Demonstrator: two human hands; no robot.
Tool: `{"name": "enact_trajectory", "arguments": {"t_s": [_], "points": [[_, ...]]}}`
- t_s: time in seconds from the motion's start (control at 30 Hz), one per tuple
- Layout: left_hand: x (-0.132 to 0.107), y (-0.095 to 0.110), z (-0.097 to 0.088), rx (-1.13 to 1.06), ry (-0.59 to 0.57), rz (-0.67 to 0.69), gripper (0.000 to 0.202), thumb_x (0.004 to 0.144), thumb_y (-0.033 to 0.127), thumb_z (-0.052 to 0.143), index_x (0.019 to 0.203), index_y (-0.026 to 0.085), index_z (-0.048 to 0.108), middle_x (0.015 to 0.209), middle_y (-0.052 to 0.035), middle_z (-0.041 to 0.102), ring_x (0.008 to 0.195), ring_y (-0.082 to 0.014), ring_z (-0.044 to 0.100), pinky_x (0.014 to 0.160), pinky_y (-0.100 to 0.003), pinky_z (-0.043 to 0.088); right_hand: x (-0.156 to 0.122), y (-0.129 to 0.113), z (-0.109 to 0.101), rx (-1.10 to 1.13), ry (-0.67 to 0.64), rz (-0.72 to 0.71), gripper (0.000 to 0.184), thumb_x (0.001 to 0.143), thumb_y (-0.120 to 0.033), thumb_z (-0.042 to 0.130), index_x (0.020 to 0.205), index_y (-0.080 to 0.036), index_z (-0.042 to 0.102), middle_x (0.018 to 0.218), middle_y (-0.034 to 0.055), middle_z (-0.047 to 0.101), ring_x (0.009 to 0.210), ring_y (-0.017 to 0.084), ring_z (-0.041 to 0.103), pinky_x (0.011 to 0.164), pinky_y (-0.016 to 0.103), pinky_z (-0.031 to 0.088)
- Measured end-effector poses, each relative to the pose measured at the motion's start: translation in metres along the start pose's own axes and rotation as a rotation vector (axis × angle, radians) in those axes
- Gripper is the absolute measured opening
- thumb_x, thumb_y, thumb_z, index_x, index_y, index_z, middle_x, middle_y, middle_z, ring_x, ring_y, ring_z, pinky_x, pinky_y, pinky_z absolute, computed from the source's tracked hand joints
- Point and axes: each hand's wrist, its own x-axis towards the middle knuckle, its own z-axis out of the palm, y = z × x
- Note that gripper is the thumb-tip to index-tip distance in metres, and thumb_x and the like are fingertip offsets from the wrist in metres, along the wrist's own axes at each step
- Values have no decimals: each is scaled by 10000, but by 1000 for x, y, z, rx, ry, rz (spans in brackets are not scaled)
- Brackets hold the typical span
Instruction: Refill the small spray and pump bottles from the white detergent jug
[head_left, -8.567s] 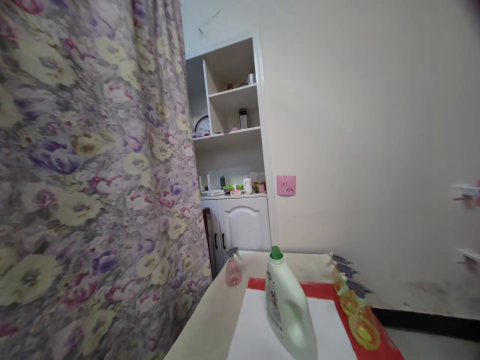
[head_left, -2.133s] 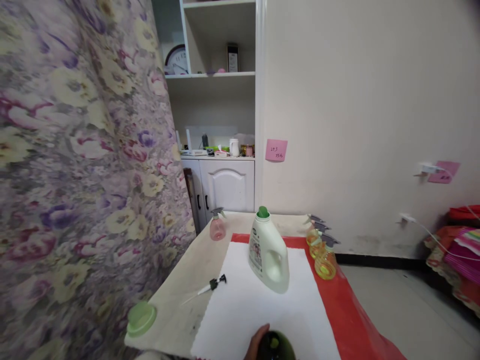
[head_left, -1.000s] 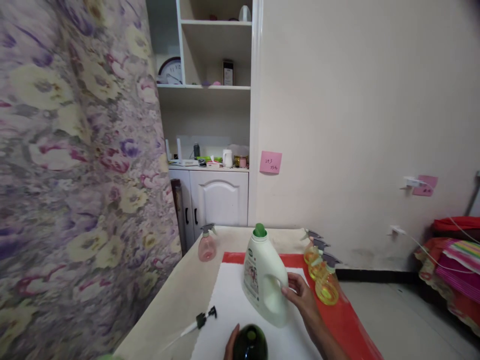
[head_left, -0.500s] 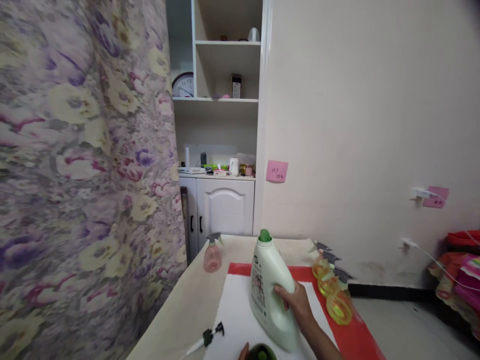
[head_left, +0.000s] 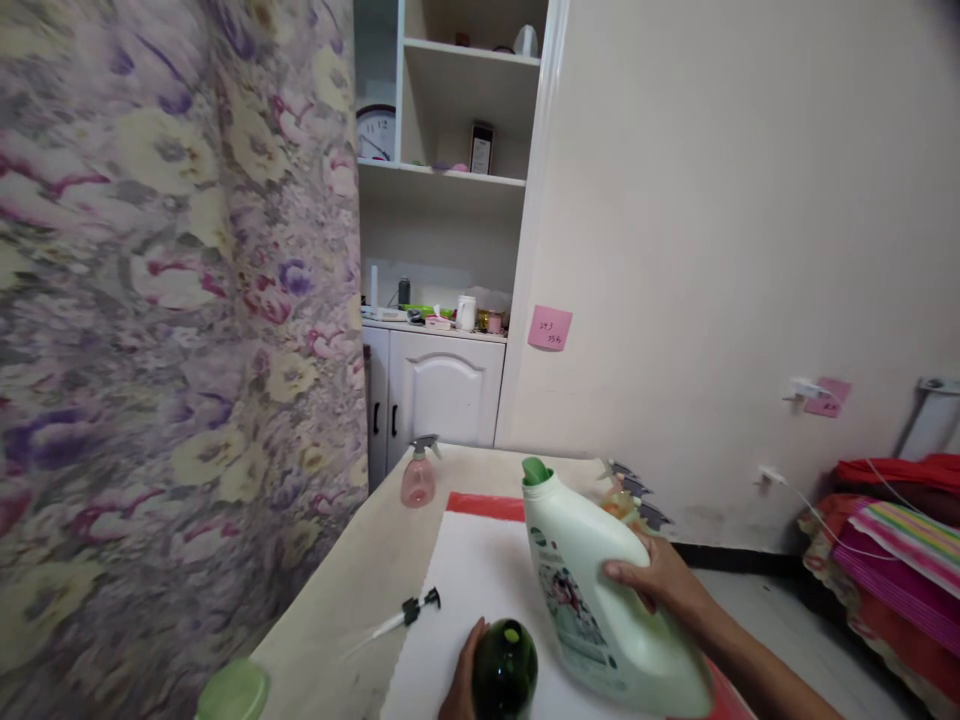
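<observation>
Nearest, bottom edge: left hand [head_left: 457, 685] wrapped around a dark green bottle [head_left: 504, 668], fingers closed on its side, mouth open and facing up, standing on the white sheet [head_left: 480, 570]. Judged held so to steady it.

Just right of it: right hand [head_left: 660, 580] grips the white jug [head_left: 600, 600] by its handle side, fingers curled shut around it. Jug lifted off the table [head_left: 360, 590] and tipped, green cap [head_left: 535, 470] pointing up-left, cap on. It hangs right of the green bottle, not over the mouth.

Near left: green lid [head_left: 234, 690] at the table edge. A loose pump tube [head_left: 397, 618] lies on the table beside the sheet, probably the bottle's own, set aside to free the mouth.

Farther: pink sprayer [head_left: 417, 478] at the far left of the table; yellow sprayers [head_left: 630, 495] partly hidden behind the jug.

Change: half a second ago the jug stood on the sheet, leaning under the right hand; now it is raised and brought nearer the bottle.
</observation>
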Motion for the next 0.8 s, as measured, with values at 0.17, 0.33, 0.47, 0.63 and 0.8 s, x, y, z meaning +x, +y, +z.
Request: {"name": "enact_trajectory", "arguments": {"t_s": [0.17, 0.33, 0.47, 0.63, 0.8], "points": [[-2, 0, -4, -58, 53, 97, 855, 515, 95, 656, 1340, 170, 444, 1418, -139, 523, 1355, -324, 417, 1161, -462, 264, -29, -7, -24, -108, -195, 24, 531, 620, -575, 714, 900, -124, 686, 619, 4, 654, 426, 80, 486, 332, 169, 301], [-1, 9, -2, -69, 197, 226, 580, 626, 259, 668, 1200, 193, 615, 1351, -104, 593, 1320, -329, 455, 1155, -470, 289, -47, -16, -30, -164, -314, 97, 511, 647, -575, 707, 878, -120, 686, 654, 14, 652, 448, 76, 503, 342, 153, 330], [3, 36, 0, -78, 113, 172, 557, 619, 214, 649, 1176, 233, 648, 1362, -83, 593, 1308, -317, 474, 1134, -472, 326, -54, -20, -32, -178, -364, 139, 447, 721, -586, 638, 793, -146, 662, 598, -16, 581, 429, 62, 449, 367, 166, 316], [10, 62, 0, -98, 22, 92, 451, 636, 224, 661, 1085, 233, 700, 1325, -94, 626, 1256, -318, 526, 1099, -463, 364, -57, -28, -34, -221, -432, 216, 364, 764, -527, 617, 734, -164, 630, 517, -52, 492, 412, 59, 416, 384, 168, 326], [16, 66, 1, -119, -31, 101, 314, 671, 226, 635, 970, 240, 732, 1185, -70, 715, 1165, -295, 595, 1053, -420, 408, -52, -34, -30, -311, -452, 263, 336, 766, -489, 622, 760, -153, 623, 530, -49, 499, 418, 56, 419, 377, 153, 333]]}}
